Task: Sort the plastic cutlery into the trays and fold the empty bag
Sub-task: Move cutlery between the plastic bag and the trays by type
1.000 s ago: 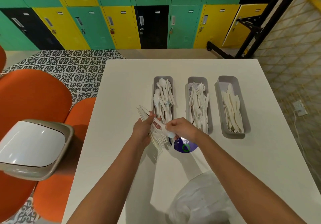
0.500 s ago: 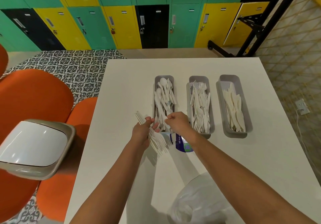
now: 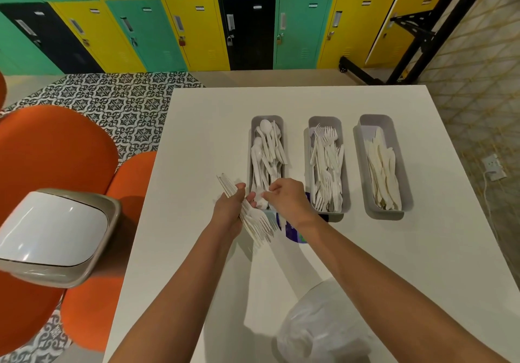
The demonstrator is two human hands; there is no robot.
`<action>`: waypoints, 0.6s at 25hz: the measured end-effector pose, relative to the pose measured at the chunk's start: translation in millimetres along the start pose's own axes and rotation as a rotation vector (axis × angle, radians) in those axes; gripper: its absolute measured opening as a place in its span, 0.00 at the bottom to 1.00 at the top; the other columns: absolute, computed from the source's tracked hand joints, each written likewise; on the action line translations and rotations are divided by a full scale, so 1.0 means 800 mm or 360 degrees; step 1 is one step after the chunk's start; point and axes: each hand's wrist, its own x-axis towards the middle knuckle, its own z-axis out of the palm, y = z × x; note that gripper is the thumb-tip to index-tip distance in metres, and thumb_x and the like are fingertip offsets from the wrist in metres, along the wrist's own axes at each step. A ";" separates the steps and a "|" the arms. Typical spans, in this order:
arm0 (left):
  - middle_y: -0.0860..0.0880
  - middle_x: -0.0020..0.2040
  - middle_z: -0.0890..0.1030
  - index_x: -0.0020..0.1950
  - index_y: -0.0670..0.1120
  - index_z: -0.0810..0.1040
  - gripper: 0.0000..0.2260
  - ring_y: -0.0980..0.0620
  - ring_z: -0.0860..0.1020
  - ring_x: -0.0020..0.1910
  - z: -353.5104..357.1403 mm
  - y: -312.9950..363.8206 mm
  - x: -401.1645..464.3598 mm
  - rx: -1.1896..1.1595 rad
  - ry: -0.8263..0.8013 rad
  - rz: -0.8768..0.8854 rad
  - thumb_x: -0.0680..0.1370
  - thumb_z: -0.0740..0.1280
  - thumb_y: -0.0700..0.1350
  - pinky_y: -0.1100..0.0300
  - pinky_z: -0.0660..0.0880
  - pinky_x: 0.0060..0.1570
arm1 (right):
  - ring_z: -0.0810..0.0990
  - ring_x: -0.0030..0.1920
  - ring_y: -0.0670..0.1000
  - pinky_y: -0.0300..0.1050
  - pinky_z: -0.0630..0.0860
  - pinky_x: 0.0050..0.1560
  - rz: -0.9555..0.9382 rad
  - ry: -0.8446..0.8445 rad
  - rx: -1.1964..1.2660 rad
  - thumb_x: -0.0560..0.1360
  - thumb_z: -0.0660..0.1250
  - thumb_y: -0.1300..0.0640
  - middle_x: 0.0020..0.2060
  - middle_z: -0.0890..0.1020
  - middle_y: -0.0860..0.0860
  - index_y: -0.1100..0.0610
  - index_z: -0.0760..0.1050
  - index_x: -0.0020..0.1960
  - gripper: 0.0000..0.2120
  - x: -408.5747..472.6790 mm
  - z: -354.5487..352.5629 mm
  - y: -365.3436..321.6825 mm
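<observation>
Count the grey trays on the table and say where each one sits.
3, side by side beyond the hands: the spoon tray on the left, the fork tray in the middle, the knife tray on the right. None seems hidden.

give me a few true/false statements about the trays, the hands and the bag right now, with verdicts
1. Three grey trays stand side by side on the white table. True.
2. The right tray holds spoons. False: it holds knives; spoons fill the left tray.
3. The left hand grips a bundle of plastic forks. True.
4. The right hand rests flat on the table. False: it pinches a white piece by the left tray's near end.
5. The plastic bag lies in the bin. False: it lies on the table's near edge.
</observation>
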 end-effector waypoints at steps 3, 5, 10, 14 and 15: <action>0.44 0.50 0.78 0.66 0.41 0.70 0.16 0.53 0.79 0.46 0.003 0.003 -0.005 -0.0105 -0.0035 -0.0008 0.79 0.64 0.41 0.58 0.79 0.42 | 0.77 0.41 0.48 0.37 0.72 0.40 -0.0060 -0.0222 0.0116 0.75 0.66 0.55 0.39 0.79 0.51 0.60 0.80 0.46 0.08 -0.017 -0.004 -0.002; 0.45 0.47 0.78 0.65 0.42 0.71 0.15 0.52 0.79 0.49 0.005 0.004 -0.009 -0.0124 -0.0045 0.0011 0.79 0.65 0.42 0.57 0.78 0.40 | 0.77 0.41 0.46 0.36 0.71 0.38 -0.0020 -0.0455 0.0146 0.76 0.66 0.52 0.40 0.79 0.48 0.56 0.79 0.51 0.09 -0.025 -0.009 0.000; 0.45 0.50 0.78 0.65 0.41 0.72 0.15 0.52 0.79 0.49 0.008 0.002 -0.018 -0.0190 -0.0046 0.0026 0.79 0.64 0.42 0.54 0.77 0.49 | 0.74 0.31 0.45 0.33 0.71 0.29 0.0018 -0.0573 0.0144 0.76 0.66 0.60 0.37 0.75 0.50 0.61 0.76 0.54 0.08 -0.032 -0.017 0.011; 0.44 0.55 0.77 0.64 0.43 0.71 0.12 0.53 0.78 0.48 0.012 -0.004 -0.024 -0.0061 -0.0131 0.0081 0.82 0.58 0.39 0.55 0.75 0.52 | 0.74 0.30 0.46 0.33 0.74 0.30 0.0054 -0.0565 0.0230 0.76 0.66 0.63 0.35 0.77 0.54 0.61 0.76 0.50 0.04 -0.039 -0.023 0.014; 0.43 0.56 0.76 0.64 0.43 0.71 0.12 0.53 0.78 0.49 0.014 -0.004 -0.026 -0.0040 -0.0157 0.0081 0.82 0.56 0.37 0.55 0.74 0.52 | 0.74 0.30 0.47 0.34 0.75 0.31 0.0073 -0.0564 0.0284 0.75 0.66 0.64 0.35 0.77 0.54 0.60 0.76 0.47 0.02 -0.040 -0.026 0.015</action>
